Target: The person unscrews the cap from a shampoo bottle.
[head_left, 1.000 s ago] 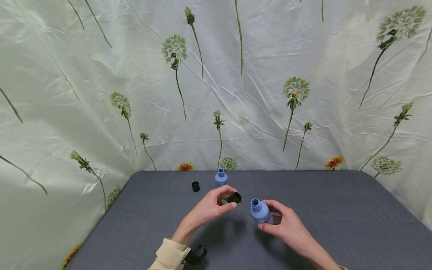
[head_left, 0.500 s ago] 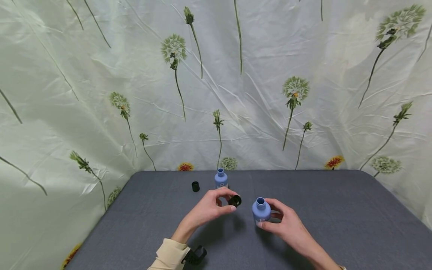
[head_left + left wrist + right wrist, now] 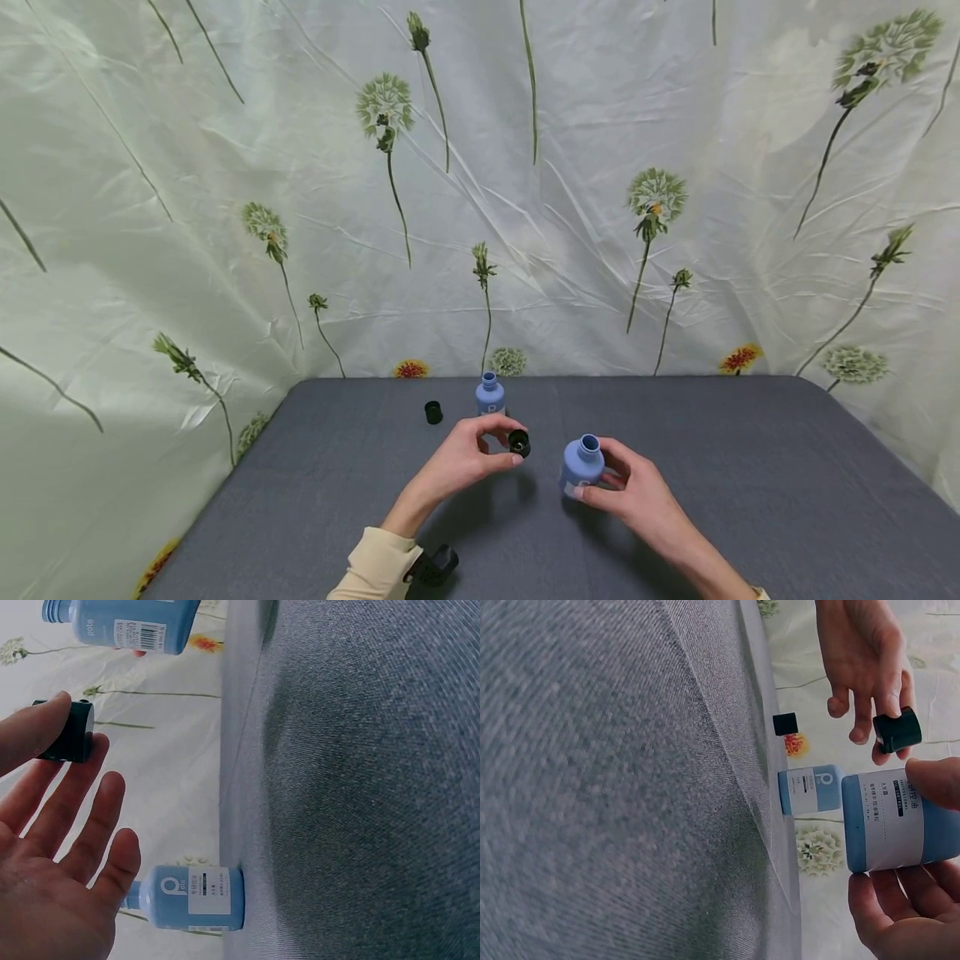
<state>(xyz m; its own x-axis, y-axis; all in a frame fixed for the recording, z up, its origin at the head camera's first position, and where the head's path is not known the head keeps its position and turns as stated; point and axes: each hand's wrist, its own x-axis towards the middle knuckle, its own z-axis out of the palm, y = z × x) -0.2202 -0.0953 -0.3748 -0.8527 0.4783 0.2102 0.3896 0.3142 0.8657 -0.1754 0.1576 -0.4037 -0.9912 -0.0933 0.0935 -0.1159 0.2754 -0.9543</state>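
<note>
Between thumb and fingertips, my left hand pinches a black bottle cap, its hollow underside facing the head camera. My right hand grips a blue bottle by its body, above the table; its neck is uncapped and leans slightly to the right. White label print shows on this bottle in the right wrist view. Cap and bottle are apart, side by side. Behind my left hand a second blue bottle stands upright on the table, also uncapped; its label shows in the left wrist view.
A second black cap sits on the grey cloth-covered table, left of the standing bottle. A pale curtain printed with dandelions hangs behind and to the left of the table. A dark wrist device is on the left wrist.
The held bottle has turned in my right hand, its neck swinging from leaning left to leaning right. The held cap has rotated to show its opening and shifted slightly left.
</note>
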